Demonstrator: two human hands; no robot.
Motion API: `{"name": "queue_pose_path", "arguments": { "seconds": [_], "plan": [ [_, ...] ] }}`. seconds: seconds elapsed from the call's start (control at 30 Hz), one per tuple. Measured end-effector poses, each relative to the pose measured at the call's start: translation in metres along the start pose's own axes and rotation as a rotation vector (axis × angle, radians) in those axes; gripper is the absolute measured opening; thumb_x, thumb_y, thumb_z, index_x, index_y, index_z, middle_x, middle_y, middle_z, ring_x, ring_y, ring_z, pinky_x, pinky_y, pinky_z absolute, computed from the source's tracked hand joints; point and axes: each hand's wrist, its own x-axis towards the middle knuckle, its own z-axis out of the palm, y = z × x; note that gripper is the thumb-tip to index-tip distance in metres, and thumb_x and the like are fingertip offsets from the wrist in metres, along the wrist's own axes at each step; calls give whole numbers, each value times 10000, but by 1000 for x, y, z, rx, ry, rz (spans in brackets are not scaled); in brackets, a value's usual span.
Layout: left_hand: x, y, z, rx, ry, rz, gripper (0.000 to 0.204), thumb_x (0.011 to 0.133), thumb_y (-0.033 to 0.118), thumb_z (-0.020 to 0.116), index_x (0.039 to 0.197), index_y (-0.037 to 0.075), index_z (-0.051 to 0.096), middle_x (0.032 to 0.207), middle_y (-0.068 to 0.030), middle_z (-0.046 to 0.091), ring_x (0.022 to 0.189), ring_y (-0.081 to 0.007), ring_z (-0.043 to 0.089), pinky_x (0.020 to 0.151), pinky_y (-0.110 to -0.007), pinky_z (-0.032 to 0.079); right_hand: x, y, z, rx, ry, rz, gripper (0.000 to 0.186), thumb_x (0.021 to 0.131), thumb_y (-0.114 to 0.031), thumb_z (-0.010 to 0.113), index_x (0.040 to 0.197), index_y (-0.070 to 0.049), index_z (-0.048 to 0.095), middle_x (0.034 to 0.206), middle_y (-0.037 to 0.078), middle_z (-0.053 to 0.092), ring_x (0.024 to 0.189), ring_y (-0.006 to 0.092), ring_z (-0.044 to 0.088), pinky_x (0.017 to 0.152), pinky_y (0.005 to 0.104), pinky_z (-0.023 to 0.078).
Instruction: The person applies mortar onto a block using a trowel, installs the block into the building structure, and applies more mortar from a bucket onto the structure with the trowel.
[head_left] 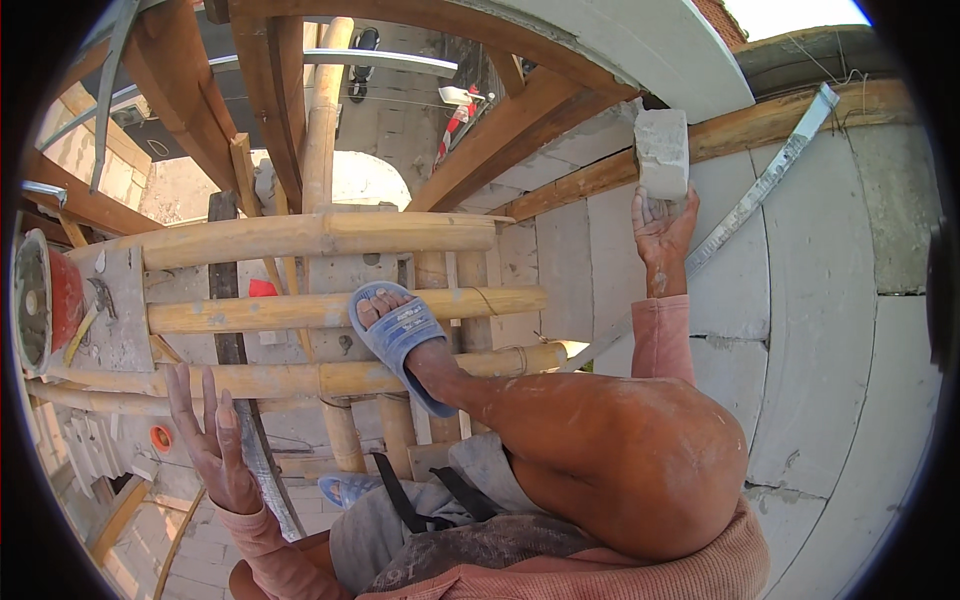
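Observation:
A white lightweight block (661, 152) is up against the wall of larger pale blocks at upper right, with my right hand (660, 225) gripping its lower end. My left hand (210, 430) is raised at lower left with fingers spread, holding nothing, just in front of the bamboo poles. My foot in a blue slipper (398, 330) rests on the middle pole (500, 300). A long metal strip (750, 190) lies slanting along the wall, beside and behind my right wrist.
Bamboo poles form an open platform over a drop to paving below. A red bucket (62, 300) and a hammer (85, 325) are on a board at left. Wooden beams (270, 100) frame the opening above. An orange round object (160, 437) lies below at left.

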Motion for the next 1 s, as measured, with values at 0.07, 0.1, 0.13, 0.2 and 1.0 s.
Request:
{"name": "queue_pose_path", "arguments": {
  "seconds": [0.07, 0.1, 0.13, 0.2, 1.0],
  "plan": [
    [-1, 4, 2, 1, 11, -5, 706, 1021, 213, 539, 1597, 7, 186, 1618, -175, 275, 1488, -378, 313, 1197, -451, 301, 1, 5, 1, -17, 19, 17, 755, 846, -567, 722, 1384, -89, 494, 1258, 150, 523, 1050, 268, 614, 908, 358, 572],
    [-2, 5, 2, -4, 19, -11, 708, 1019, 210, 541, 1598, 8, 186, 1620, -174, 271, 1490, -378, 309, 1198, -450, 299, 1, 8, 2, -38, 39, 28, 761, 840, -554, 737, 1385, -82, 494, 1270, 151, 525, 1050, 268, 621, 908, 351, 578],
    [0, 5, 3, -12, 10, -9, 708, 1019, 210, 541, 1598, 8, 186, 1620, -174, 271, 1490, -378, 309, 1198, -450, 299, -1, 2, 5, -37, 44, 17, 761, 840, -554, 737, 1385, -82, 494, 1270, 151, 525, 1050, 268, 621, 908, 351, 578],
    [1, 2, 2, -45, 15, -25, 706, 1017, 199, 538, 1599, 11, 185, 1622, -173, 266, 1494, -378, 300, 1200, -446, 297, -1, -3, 13, -96, 26, -39, 796, 827, -564, 746, 1400, -80, 480, 1290, 154, 494, 1075, 258, 602, 918, 349, 575],
    [-2, 4, -6, -5, -54, -3, 700, 1054, 272, 509, 1617, 56, 154, 1642, -162, 220, 1500, -348, 295, 1197, -424, 312, 46, -32, 32, -337, 77, -151, 878, 832, -570, 749, 1471, -71, 413, 1235, 212, 522, 1020, 296, 635, 886, 354, 579]
  ]
}}
